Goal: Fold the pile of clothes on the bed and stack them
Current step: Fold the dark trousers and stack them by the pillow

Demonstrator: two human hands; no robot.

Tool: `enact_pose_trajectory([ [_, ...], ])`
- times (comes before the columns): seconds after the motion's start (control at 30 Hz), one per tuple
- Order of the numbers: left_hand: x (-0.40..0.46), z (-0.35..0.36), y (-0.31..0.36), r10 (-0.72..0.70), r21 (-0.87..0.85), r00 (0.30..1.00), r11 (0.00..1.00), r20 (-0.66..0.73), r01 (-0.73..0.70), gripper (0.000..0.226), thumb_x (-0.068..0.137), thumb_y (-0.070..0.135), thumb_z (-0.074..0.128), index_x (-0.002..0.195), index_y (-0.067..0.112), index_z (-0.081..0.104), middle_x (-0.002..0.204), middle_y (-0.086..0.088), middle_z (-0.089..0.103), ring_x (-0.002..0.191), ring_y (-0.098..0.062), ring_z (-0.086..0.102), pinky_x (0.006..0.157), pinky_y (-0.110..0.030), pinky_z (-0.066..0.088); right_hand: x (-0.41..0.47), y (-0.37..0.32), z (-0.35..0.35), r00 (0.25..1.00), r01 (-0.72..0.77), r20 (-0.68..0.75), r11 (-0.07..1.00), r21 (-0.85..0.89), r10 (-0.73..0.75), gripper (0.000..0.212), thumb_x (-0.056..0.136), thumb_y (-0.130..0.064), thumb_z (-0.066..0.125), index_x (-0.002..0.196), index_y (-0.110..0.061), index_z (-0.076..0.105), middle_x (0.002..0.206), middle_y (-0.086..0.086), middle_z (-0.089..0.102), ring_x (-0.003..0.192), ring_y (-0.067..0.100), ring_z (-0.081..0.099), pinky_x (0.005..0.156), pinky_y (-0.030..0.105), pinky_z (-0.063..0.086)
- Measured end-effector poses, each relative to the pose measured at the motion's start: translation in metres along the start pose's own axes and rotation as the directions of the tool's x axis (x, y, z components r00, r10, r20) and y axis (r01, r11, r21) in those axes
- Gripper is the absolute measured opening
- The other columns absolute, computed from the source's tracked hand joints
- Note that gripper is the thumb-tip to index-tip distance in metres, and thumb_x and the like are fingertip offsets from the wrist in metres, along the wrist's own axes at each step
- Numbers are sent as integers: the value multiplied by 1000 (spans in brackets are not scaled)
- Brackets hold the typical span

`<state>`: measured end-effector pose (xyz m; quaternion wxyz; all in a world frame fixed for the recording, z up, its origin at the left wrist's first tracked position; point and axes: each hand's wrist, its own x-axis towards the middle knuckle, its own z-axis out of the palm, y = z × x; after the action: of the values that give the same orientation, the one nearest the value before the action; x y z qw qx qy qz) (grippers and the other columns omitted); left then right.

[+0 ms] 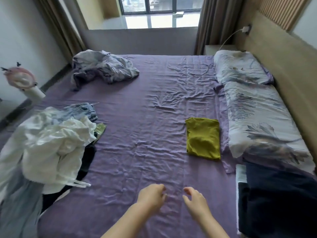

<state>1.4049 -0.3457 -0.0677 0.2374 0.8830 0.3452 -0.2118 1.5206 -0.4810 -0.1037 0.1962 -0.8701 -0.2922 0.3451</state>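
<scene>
A pile of unfolded clothes point(51, 140) lies at the left edge of the bed, with a white garment on top and blue, green and black pieces under it. One folded olive-green garment point(203, 139) lies flat on the purple sheet point(145, 117) towards the right. My left hand point(151, 194) and my right hand point(195, 200) hover side by side over the sheet near the front edge. Their fingers are loosely curled and hold nothing. Both hands are well apart from the pile and from the folded garment.
A crumpled floral quilt point(104, 67) lies at the far left corner. Floral pillows point(248, 93) line the right side along the headboard. A dark navy item point(281, 198) sits at the near right. A charging cable point(200, 73) lies by the far pillow.
</scene>
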Motion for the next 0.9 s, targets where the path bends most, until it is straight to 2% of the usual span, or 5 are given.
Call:
enact_pose_trajectory([
  [0.2, -60, -35, -102, -144, -140, 984, 982, -107, 129, 35, 95, 39, 45, 127, 27, 56, 130, 2, 59, 120, -20, 54, 94, -30, 44, -17, -108, 47, 987, 155, 60, 985, -69, -151, 36, 93, -26, 54, 128, -17, 56, 129, 1, 59, 122, 16, 52, 100, 28, 39],
  [0.6, -176, -53, -295, -326, -249, 935, 926, -143, 285, 32, 97, 37, 44, 123, 26, 59, 129, 3, 60, 119, -19, 54, 93, -30, 44, -69, -261, 160, 919, 389, 177, 880, -273, -351, 31, 94, -30, 49, 123, -23, 58, 127, 0, 59, 122, 18, 50, 95, 25, 38],
  [0.9, -190, -75, -366, -423, -347, 887, 873, -183, 344, 31, 96, 38, 46, 120, 25, 61, 125, 3, 62, 115, -18, 57, 91, -28, 45, -54, -343, 188, 863, 501, 245, 813, -297, -442, 33, 96, -28, 45, 125, -20, 57, 129, 0, 58, 123, 20, 49, 99, 28, 39],
])
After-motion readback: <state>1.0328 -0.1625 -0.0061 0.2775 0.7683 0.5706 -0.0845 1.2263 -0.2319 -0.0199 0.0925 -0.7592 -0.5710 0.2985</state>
